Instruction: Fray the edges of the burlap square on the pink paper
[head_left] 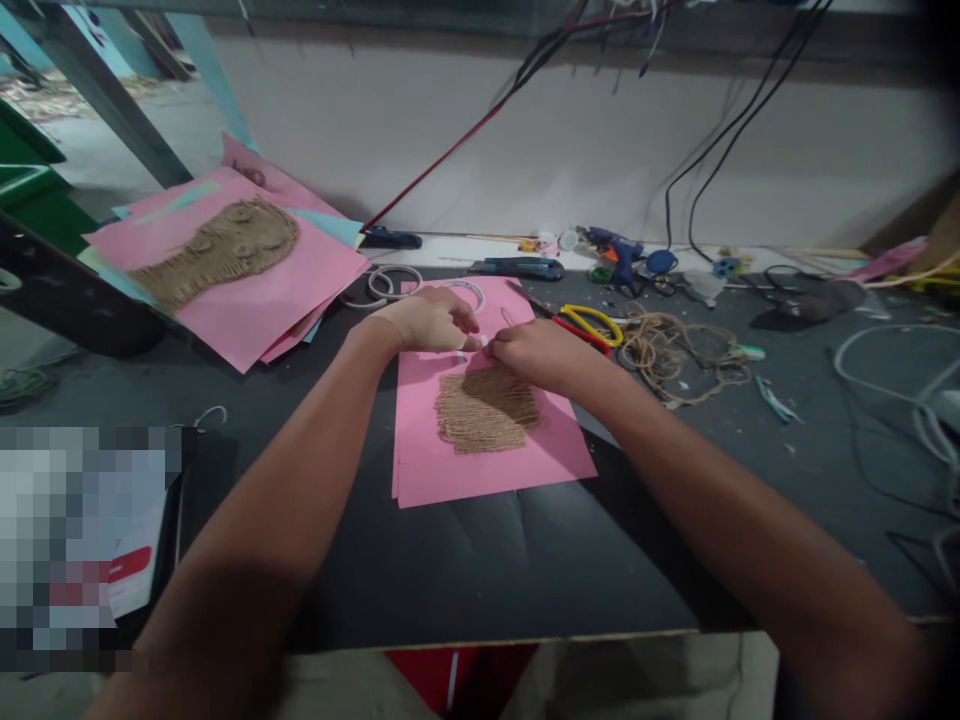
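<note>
Far left: a stack of pink paper sheets [247, 300] with a tan jute-twine shape [225, 250] on top. The left hand [431, 320] is curled into a pinch, its tips meeting the right hand [541, 356], which is also curled shut. Can't tell if there's a strand between them. The flat tan patch of jute twine rows [487, 412] sits just below both sets of fingertips on a pink paper sheet [487, 470], rows running left-right, about equally near both hands. Yellow-and-red scissors [592, 325] lie just right.

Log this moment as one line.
left hand: at top edge of jute patch | right hand: same edge, fingertips close by | patch lies on pink paper | scissors, twine coil to the right
</note>
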